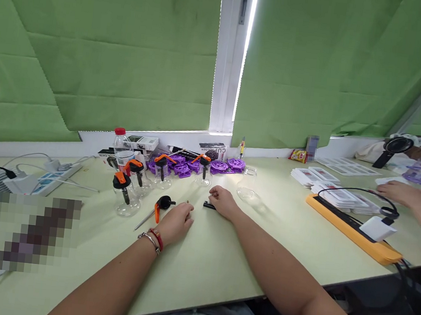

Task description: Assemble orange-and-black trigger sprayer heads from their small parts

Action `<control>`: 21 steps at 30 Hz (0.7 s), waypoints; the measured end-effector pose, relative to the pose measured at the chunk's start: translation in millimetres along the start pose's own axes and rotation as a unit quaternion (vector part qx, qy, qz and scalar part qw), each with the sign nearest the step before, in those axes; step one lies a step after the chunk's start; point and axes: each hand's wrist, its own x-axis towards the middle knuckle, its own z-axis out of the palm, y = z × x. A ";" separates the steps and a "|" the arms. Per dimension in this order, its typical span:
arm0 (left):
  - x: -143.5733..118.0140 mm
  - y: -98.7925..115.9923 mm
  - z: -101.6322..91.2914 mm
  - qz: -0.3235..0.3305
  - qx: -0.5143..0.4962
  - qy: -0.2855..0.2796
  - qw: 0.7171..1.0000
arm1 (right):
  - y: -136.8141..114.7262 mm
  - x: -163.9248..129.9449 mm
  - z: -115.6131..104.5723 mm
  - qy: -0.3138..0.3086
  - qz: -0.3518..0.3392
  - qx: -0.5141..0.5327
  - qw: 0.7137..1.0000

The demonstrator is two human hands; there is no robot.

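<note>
My left hand (176, 223) rests on the table with its fingers curled together. Whatever may be between its fingertips is too small to make out. Just left of it lies a round black lid (165, 202) with an orange lever, and a thin metal rod (145, 220) lies beside that. My right hand (225, 203) is closed in a pinch, its held item unclear. A short black strip (209, 205) sticks out from beneath this hand. Behind both hands stands a glass jar (204, 178) with a black and orange top; an uncovered glass jar (247, 186) stands farther right.
More glass jars (127, 204) with orange-levered tops stand at left. Purple plastic parts (183, 167) lie along the back near a bottle (122, 143). An orange power strip (353, 230) and stacked white cards (336, 196) are at right, near another person's hand (397, 192).
</note>
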 end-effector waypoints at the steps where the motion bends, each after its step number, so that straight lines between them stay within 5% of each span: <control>1: 0.1 0.0 -0.1 0.001 0.000 0.000 1.000 | -0.6 -0.7 -0.6 0.001 -0.010 0.002 1.000; 10: -0.1 1.5 -0.7 -0.003 0.002 -0.003 1.000 | -6.2 -6.0 -8.1 -0.004 -0.066 0.012 0.998; 21: -1.3 2.5 -1.2 0.009 0.018 0.002 1.000 | 3.1 -0.6 -14.8 0.035 0.008 0.064 0.997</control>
